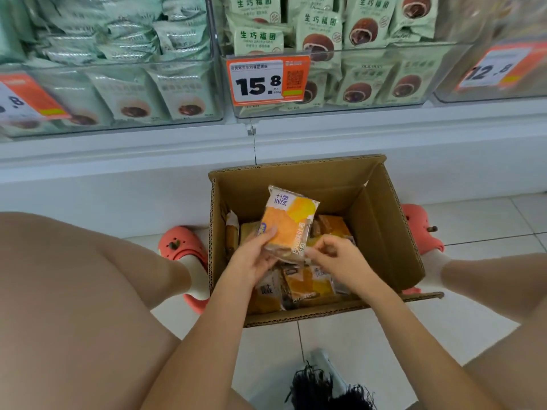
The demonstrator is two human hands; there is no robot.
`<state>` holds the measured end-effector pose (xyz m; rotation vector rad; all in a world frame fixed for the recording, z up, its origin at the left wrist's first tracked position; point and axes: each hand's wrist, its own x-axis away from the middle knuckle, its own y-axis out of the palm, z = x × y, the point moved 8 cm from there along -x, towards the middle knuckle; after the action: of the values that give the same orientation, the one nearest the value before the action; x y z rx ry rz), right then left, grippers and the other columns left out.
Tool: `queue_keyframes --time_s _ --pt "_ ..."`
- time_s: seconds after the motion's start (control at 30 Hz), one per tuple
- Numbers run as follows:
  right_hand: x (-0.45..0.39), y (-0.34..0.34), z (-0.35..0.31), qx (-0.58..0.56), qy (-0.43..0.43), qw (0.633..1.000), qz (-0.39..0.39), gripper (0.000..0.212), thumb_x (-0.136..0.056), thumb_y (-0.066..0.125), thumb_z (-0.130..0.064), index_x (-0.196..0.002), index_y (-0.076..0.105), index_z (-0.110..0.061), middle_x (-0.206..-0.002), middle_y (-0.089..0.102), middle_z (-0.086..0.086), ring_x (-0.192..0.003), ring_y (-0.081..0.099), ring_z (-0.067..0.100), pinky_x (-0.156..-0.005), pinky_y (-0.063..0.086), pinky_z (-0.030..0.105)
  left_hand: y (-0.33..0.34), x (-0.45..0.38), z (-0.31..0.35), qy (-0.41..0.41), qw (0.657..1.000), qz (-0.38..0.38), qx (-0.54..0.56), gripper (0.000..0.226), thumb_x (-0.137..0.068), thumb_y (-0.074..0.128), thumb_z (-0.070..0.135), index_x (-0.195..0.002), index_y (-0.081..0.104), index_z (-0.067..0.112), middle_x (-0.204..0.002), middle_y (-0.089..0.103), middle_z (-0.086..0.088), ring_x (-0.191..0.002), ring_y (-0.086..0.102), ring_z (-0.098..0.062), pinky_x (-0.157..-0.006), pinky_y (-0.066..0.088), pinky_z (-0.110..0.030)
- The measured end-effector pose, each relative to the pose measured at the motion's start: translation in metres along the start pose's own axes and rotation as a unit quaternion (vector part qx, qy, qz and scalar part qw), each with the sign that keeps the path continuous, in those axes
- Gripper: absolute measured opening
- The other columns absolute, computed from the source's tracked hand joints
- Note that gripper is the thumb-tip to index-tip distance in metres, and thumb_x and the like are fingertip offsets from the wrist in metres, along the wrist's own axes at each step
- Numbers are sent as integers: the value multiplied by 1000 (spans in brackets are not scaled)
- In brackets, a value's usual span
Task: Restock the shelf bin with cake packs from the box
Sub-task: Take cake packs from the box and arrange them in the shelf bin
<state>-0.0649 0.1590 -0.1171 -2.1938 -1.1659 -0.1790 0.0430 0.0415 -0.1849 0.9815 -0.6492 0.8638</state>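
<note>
An open cardboard box (381, 220) stands on the floor between my feet, below the shelf. Several orange and yellow cake packs (307, 287) lie in its bottom. My left hand (251, 258) grips one orange cake pack (288, 223) by its lower end and holds it up over the box. My right hand (334, 258) is beside that pack's lower right corner, fingers curled, fingertips touching or pinching its edge. Clear shelf bins (381, 81) above hold green packs.
An orange price tag reading 15.8 (268, 81) hangs on the middle bin. More clear bins with pale green packs (124, 93) sit to the left and one to the right. My pink clogs (183, 247) flank the box on the white tiled floor.
</note>
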Motion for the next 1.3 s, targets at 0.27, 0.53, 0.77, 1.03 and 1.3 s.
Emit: queue_keyframes --time_s 0.27,0.53,0.77,1.03,1.3 --pt "-12 -102 -68 -26 -102 990 95 59 -79 74 -25 -131 45 -23 -128 47 -14 -119 44 5 -100 39 29 74 66 72 209 888 -92 -398 43 -74 78 7 -115 66 14 -107 70 -8 -96 69 -20 -82 57 -34" --pt "6 -132 -152 -84 -154 984 15 21 -80 73 -15 -95 64 -26 -99 71 -3 -88 67 9 -76 54 24 159 166 153 353 764 -140 -521 38 -75 79 8 -109 68 18 -102 68 7 -94 64 -5 -82 50 -13" --pt "19 -226 -248 -203 -211 948 127 15 -79 74 -18 -92 68 -21 -92 73 2 -94 67 28 -80 52 48 204 273 276 629 716 -24 -303 19 -88 62 35 -81 71 19 -73 71 -2 -74 66 -21 -67 54 -31" --pt "29 -353 -409 -213 -348 880 243 11 -85 68 -19 -95 64 -20 -98 70 5 -84 68 18 -76 56 39 333 342 325 846 149 235 -455 33 -90 41 32 -88 60 6 -80 62 -9 -77 56 -28 -62 38 -33" --pt "-48 -386 -521 -125 -357 891 250 35 -81 73 -16 -113 62 -8 -106 66 7 -99 63 22 -92 52 39 357 310 353 853 76 329 -399 43 -95 32 31 -78 64 9 -65 60 -6 -62 56 -25 -67 38 -35"
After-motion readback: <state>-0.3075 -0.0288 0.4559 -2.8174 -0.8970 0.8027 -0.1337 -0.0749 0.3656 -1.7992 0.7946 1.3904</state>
